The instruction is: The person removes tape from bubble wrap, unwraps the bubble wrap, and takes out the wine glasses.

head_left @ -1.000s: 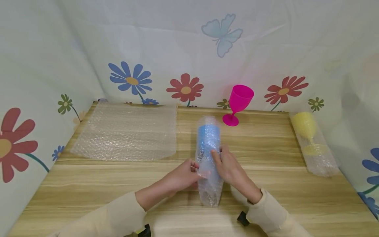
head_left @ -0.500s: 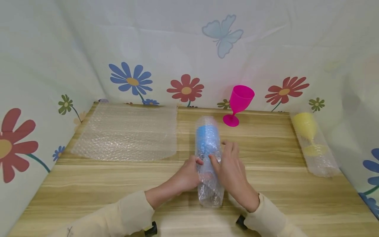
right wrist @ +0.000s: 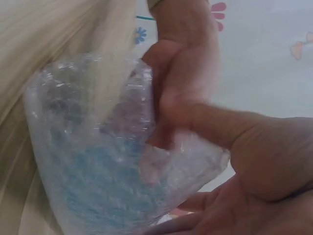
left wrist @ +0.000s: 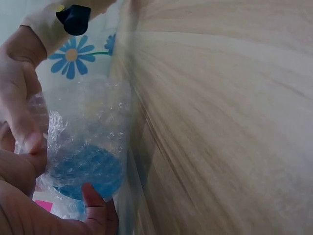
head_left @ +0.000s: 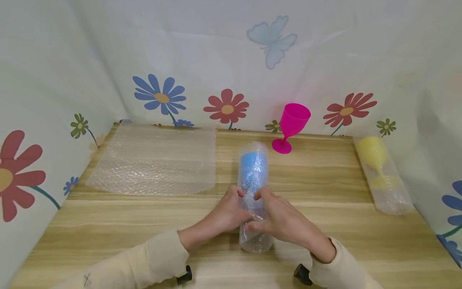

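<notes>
1. Holding a wrap (head_left: pixel 255 243) from either side, the left hand (head_left: pixel 228 209) and right hand (head_left: pixel 284 217) have fingers curled on its bubbled film, near the middle of the desk (head_left: pixel 144 226).
2. Inside that wrap lies a blue item (head_left: pixel 252 161); the film blurs its outline, though the left wrist view shows a rounded blue face.
3. At the desk's right side, a second wrap (head_left: pixel 395 205) contains a yellow goblet (head_left: pixel 371 151), lying lengthwise.
4. Beyond the held wrap stands a pink goblet (head_left: pixel 294 118), upright; its bottom inside is hidden.
5. A clear sheet (head_left: pixel 159 162) lies flat at left.
6. Some fingertips are hidden behind the film, and both wrist views cut the hands off.
</notes>
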### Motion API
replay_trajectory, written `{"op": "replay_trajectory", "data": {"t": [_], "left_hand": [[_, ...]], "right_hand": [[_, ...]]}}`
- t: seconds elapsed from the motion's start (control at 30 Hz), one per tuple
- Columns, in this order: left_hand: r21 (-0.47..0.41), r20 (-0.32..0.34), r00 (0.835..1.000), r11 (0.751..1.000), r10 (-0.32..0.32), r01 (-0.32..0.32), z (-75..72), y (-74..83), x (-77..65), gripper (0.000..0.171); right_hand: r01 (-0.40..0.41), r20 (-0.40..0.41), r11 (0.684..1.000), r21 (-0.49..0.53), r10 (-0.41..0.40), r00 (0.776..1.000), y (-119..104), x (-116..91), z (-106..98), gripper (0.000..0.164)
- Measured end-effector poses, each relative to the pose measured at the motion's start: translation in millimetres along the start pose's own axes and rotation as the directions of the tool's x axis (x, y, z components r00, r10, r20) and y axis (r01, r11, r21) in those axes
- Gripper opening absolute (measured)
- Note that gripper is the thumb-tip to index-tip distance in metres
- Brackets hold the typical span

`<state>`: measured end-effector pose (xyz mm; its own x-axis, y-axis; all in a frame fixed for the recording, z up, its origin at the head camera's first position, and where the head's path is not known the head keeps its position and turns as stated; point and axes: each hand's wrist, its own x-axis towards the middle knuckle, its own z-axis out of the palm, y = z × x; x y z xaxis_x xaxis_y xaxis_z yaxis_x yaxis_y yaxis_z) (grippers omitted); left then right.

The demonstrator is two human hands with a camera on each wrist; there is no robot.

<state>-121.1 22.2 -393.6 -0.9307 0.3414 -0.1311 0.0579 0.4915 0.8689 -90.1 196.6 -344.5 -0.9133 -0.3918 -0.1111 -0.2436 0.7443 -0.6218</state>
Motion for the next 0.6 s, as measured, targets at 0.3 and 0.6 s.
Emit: {"op": "replay_trajectory", "data": {"t": [0.3,0.6], "left_hand": [[-0.009,0.009,1.0,1.0,-0.021,0.021,-0.4,-0.6,-0.2,0.082],[-0.224,0.133,0.989,0.97,-0.065,0.094,-7.5,-3.5,-1.9,0.071]], "right_hand": [[0.097,0.072,0.995,0.035,-0.099,0.992,15,2,-13,0.044],[0.041,-0.029,0.999,0.016,-0.041,0.999,15,4,0,0.027]]}}
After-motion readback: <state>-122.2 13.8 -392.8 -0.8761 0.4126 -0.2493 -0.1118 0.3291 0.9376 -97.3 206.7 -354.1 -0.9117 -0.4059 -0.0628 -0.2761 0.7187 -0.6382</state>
